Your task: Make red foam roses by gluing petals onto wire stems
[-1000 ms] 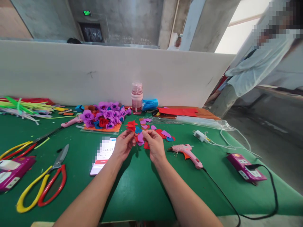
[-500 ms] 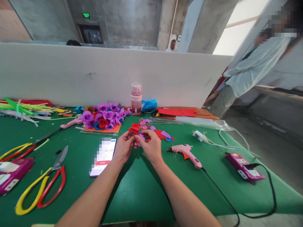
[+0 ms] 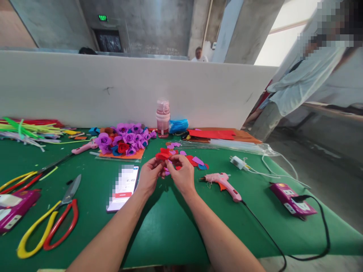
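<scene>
Both of my hands meet at mid-table over the green cover, pinching a red petalled flower (image 3: 163,154) between them. On its left side the fingertips of my left hand (image 3: 149,174) are closed. My right hand (image 3: 183,174) grips it from the other side with thumb and fingers. The fingers hide the flower's lower part. Loose cut petals (image 3: 198,161) in red, purple and blue lie just behind and to the right of the hands. Close to my right hand rests a pink glue gun (image 3: 222,182), its nozzle toward the hand. A lit phone (image 3: 124,190) lies beside my left forearm.
Purple, red and blue flowers (image 3: 124,138) are heaped at the back left. Scissors (image 3: 61,211) with yellow and red handles lie at left. A pink bottle (image 3: 163,119) stands before the white partition (image 3: 127,90). At right are a power strip (image 3: 293,200) and cables.
The fingers have shifted slightly around the flower, and its red petals now show more above the fingertips. Both hands stay in nearly the same place.
</scene>
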{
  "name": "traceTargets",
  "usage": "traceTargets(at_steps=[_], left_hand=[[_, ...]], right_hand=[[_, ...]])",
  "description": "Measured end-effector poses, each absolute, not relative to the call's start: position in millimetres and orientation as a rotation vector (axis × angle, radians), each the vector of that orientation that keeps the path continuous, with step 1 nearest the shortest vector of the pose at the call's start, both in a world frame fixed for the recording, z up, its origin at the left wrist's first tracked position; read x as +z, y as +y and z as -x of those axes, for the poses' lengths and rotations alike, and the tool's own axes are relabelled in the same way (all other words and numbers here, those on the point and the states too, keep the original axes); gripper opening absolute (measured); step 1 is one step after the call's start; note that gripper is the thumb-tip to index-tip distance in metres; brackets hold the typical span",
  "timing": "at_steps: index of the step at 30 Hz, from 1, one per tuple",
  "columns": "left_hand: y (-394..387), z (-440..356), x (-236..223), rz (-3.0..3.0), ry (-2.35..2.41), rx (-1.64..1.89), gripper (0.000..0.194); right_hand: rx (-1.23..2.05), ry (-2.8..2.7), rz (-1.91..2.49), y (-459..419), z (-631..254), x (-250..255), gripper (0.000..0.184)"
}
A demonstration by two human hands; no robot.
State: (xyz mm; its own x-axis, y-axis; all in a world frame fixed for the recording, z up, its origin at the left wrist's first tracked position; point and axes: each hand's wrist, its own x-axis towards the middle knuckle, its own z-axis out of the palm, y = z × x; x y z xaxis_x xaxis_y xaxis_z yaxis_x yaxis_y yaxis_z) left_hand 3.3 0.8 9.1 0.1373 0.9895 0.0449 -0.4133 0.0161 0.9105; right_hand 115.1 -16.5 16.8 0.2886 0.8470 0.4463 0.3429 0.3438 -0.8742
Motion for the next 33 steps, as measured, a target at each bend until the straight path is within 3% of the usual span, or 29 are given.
traceTargets(at_steps=[23, 33], left_hand=[[3.5, -0.5, 9.9, -0.903, 0.775, 1.261, 0.031], [2.6, -2.2, 10.5, -0.917, 0.759, 1.265, 0.027]], right_hand=[[0.85, -1.18, 1.096, -13.7, -114.8, 15.2, 0.021], [0.794, -1.175, 1.136, -14.5, -112.3, 14.2, 0.014]])
